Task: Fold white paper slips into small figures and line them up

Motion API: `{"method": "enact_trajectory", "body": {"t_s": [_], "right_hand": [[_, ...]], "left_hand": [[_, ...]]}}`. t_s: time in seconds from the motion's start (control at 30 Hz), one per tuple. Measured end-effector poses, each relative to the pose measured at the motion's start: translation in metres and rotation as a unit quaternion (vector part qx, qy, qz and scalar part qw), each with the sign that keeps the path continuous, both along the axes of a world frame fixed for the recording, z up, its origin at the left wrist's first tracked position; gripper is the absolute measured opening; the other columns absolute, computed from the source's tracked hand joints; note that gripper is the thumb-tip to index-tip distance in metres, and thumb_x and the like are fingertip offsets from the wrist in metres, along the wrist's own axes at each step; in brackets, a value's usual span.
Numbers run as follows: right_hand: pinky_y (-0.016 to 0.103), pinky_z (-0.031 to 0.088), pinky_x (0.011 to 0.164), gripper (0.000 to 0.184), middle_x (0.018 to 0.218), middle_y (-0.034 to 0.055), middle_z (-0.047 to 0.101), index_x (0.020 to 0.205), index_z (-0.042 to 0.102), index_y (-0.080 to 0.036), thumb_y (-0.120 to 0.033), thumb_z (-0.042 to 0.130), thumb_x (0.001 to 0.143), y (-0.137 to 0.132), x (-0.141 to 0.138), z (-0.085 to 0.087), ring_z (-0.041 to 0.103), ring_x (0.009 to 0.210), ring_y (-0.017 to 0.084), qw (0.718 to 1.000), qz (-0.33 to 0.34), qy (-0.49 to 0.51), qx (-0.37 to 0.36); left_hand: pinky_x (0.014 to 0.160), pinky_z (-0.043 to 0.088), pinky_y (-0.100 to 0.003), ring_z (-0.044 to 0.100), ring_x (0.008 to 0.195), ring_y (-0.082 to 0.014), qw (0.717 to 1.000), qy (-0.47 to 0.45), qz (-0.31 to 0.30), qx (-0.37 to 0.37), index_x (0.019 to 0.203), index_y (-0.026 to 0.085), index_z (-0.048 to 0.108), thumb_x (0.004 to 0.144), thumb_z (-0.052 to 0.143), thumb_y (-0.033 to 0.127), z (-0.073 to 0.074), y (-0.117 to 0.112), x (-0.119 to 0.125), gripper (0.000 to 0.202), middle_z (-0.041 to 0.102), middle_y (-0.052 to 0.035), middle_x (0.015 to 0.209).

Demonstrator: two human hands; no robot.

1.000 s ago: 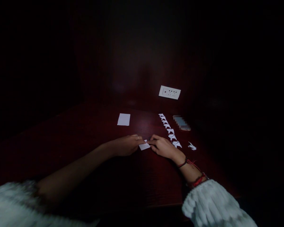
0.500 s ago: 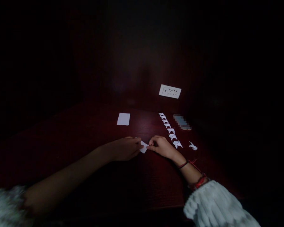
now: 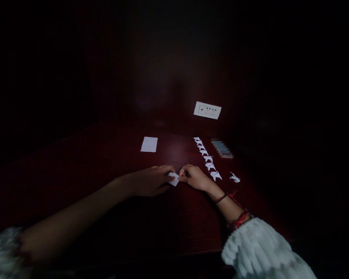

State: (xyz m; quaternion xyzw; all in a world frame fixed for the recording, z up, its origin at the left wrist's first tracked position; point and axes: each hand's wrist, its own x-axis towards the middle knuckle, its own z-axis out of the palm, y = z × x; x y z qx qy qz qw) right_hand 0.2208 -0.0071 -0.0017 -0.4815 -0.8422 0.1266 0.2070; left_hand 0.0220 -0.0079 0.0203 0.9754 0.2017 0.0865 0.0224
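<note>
Paper [image 3: 173,180], white and small, sits between your two hands, just over or on the surface [image 3: 189,217] near the middle of your view; you cannot tell whether it touches down. Your left hand [image 3: 151,181] has its fingers closed on the paper's left side, thumb across its face, with a ring [image 3: 165,167] on one finger. Your right hand [image 3: 195,178] pinches the right corner between thumb and curled fingers. How the paper is folded is too small to make out.

Beyond your left hand lies a flat white sheet [image 3: 149,144]. Past your right hand, a slanting row of folded white pieces [image 3: 208,159] runs away from you, each close to the next. To the right of that row you have a phone [image 3: 222,148], its face pixelated, and nearer you, a separate spiky white piece [image 3: 235,177]. A white socket plate [image 3: 207,110] is on the dark wall behind. Two bands, one a red bracelet [image 3: 241,220], circle your right forearm below the pale sleeve [image 3: 264,248].
</note>
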Motion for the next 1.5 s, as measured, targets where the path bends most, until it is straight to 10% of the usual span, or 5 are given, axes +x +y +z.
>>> {"method": "enact_trajectory", "body": {"t_s": [0.4,1.5], "right_hand": [[0.017,0.033,0.056,0.007,0.066,-0.0006,0.054,0.068,0.051,-0.014,-0.012,0.046,0.072,-0.007,-0.004,0.005,0.046,0.059,0.006,0.996,0.012,0.048,0.079],[0.018,0.037,0.061,0.013,0.072,0.0001,0.057,0.083,0.056,-0.016,-0.016,0.047,0.074,-0.014,0.006,0.015,0.051,0.063,0.008,0.989,0.141,-0.009,0.038]], "left_hand": [[0.084,0.031,-0.026,0.041,0.103,-0.0173,0.993,0.049,0.018,-0.103,0.120,0.024,0.032,0.078,0.042,0.026,0.005,0.006,-0.008,0.044,0.036,-0.0035,0.123],[0.079,0.035,-0.031,0.043,0.098,-0.0191,0.998,0.062,0.033,0.001,0.116,0.029,0.036,0.081,0.036,0.026,-0.004,0.004,-0.006,0.036,0.039,-0.0032,0.117]]}}
